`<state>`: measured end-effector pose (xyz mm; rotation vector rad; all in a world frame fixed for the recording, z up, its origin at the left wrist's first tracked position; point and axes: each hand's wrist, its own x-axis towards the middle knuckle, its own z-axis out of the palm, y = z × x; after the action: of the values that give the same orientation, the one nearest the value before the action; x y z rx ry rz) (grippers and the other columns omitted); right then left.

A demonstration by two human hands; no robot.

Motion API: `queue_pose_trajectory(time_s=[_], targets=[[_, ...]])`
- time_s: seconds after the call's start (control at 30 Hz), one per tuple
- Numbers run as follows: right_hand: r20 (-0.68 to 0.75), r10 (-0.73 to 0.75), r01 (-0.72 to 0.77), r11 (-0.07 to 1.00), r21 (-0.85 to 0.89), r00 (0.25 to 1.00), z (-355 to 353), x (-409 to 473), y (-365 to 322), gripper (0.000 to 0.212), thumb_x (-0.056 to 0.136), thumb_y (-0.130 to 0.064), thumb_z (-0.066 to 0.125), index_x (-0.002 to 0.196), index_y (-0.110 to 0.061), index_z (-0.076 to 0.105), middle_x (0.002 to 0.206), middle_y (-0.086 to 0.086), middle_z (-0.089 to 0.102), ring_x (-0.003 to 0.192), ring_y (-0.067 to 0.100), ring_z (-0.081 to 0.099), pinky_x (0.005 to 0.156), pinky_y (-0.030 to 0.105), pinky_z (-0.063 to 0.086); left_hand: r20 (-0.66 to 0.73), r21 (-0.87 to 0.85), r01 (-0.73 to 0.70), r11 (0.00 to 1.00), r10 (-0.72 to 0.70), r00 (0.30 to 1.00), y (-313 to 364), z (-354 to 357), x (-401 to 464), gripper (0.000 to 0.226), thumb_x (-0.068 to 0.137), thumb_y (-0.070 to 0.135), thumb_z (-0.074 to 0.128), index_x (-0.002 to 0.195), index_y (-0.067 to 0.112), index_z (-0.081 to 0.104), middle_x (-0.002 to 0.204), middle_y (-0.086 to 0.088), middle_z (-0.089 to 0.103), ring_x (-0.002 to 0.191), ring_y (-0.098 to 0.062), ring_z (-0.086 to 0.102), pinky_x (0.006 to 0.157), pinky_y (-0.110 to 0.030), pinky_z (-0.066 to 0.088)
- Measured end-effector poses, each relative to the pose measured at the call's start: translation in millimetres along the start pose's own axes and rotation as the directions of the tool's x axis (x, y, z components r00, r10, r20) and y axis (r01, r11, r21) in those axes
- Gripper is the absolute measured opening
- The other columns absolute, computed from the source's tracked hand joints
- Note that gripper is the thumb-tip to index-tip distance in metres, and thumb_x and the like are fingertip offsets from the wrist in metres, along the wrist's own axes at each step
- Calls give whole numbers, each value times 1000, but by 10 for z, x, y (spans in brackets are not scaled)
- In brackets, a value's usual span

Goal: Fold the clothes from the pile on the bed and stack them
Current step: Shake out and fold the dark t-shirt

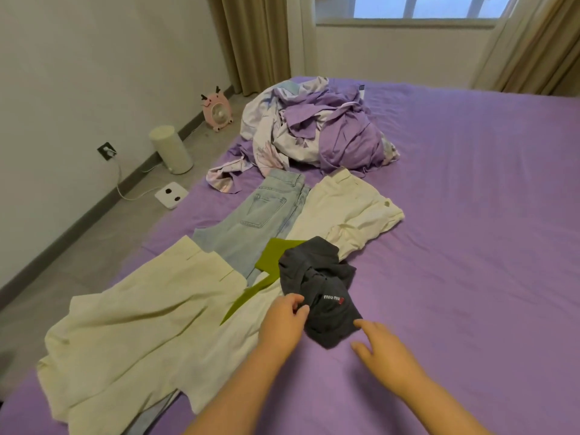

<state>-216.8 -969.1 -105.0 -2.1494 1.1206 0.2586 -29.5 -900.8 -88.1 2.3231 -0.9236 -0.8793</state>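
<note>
A crumpled dark grey T-shirt (320, 290) with white lettering lies on the purple bed (470, 246). My left hand (284, 321) pinches its near left edge. With fingers spread, my right hand (381, 351) is open just right of the shirt's lower corner, above the sheet. Under and around the shirt lie a green garment (273, 251), light blue jeans (266, 215), cream trousers (348, 208) and a large pale cream garment (150, 324).
A heap of purple and white bedding (317, 127) sits at the far side of the bed. On the floor to the left stand a pink fan (217, 113), a cream cylinder (171, 149) and a white scale (171, 194). The bed's left edge runs along the grey floor.
</note>
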Motion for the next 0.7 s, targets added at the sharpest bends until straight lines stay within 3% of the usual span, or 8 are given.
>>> queue_pose_trajectory(time_s=[0.17,0.3,0.4,0.47,0.5,0.57,0.63,0.7], targets=[[-51,-13,14,1000,17,999,-97,533,-276,52,99,-34,47,146,-18,34,146,3,40,130,19,42,105,26,32,-81,-173,71,982,-86,993,-76,47,397,45,90,20,62,132,5,54,130,-12,58,117,-26,56,101,-38,45],[-105,-28,31,999,29,994,-108,852,-439,59,97,-35,50,149,-18,28,151,4,32,134,24,37,110,32,32,-23,-330,187,925,-206,978,-110,175,532,62,84,18,70,138,3,43,133,-18,52,119,-31,53,100,-40,45],[-39,-13,15,999,40,999,-90,975,-499,72,97,-35,51,153,-26,8,160,7,9,143,30,20,115,38,23,66,-532,309,788,-326,943,-135,245,558,64,81,7,71,136,5,39,131,-18,54,115,-34,56,96,-44,49],[-2,-13,13,996,93,1000,-70,1001,-516,81,95,-31,55,153,-29,-2,158,7,17,139,30,30,112,41,31,159,-700,394,596,-408,899,-95,222,527,44,84,-2,65,123,10,48,125,-16,58,100,-29,62,79,-37,55],[4,-11,11,994,106,1000,-58,992,-525,85,94,-30,57,153,-30,-4,154,6,28,132,29,40,107,43,37,190,-748,398,530,-404,895,-81,199,510,32,87,-4,62,113,12,54,120,-15,61,91,-23,63,70,-31,54],[-9,-4,5,994,109,1000,-50,941,-536,87,93,-29,58,152,-31,-6,143,5,44,120,26,51,98,42,45,163,-769,330,548,-331,929,-68,150,482,26,91,-1,58,113,13,59,111,-8,65,83,-12,61,62,-20,48],[-38,-5,12,982,187,999,-121,853,-540,85,93,-25,57,152,-32,-4,144,3,44,121,25,51,97,38,46,98,-779,232,583,-252,963,-17,62,439,24,93,6,58,115,17,61,104,0,66,84,-4,60,60,-14,48],[-66,-48,66,951,301,997,-283,735,-569,82,94,-21,56,152,-34,0,148,-2,40,127,21,48,98,29,44,58,-795,148,588,-169,984,113,-59,378,15,95,10,56,103,18,65,102,0,69,87,-6,64,67,-15,52]])
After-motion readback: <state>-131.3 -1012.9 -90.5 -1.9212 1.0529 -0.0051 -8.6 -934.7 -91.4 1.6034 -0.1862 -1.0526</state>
